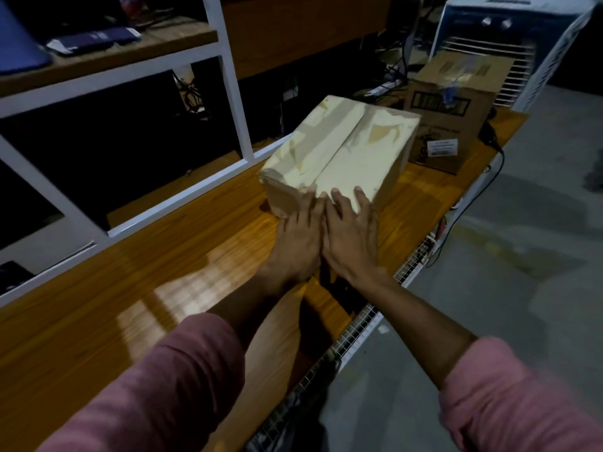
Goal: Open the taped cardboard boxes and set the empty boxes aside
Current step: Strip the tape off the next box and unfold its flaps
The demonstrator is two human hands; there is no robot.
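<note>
Head view puts both your hands on the near end of the taped box [339, 151], which sits on the wooden surface [130, 288] between you and a second, taller cardboard box [453, 106] farther back on the right.

Your left hand [298, 236] and right hand [354, 236] lie side by side, almost touching, fingers straight and spread over the box's near top edge. Neither grip is closed: both are flat and wide, pressing or resting rather than pinching anything.

Expect the box to handle as stiff but crushable. Cardboard walls hold shape under a flat palm, yet the top flaps will likely give if you lean on the centre seam. Its weight can't be judged from here; treat it as possibly loaded until you tip it. The tape skin looks smooth and glossy, so flat fingers may slide on it. Your best purchase is probably at the corners and the near edge, where the tape folds over the side and a fingertip could catch a loose end.

As for looks: it is a squat rectangular box, pale cream on top where wide tape covers nearly everything, with a straight seam running lengthwise down the middle. Patches of bare brown card show through where paper has torn. The near end face is plain brown, with wrinkled tape at the left corner.
</note>
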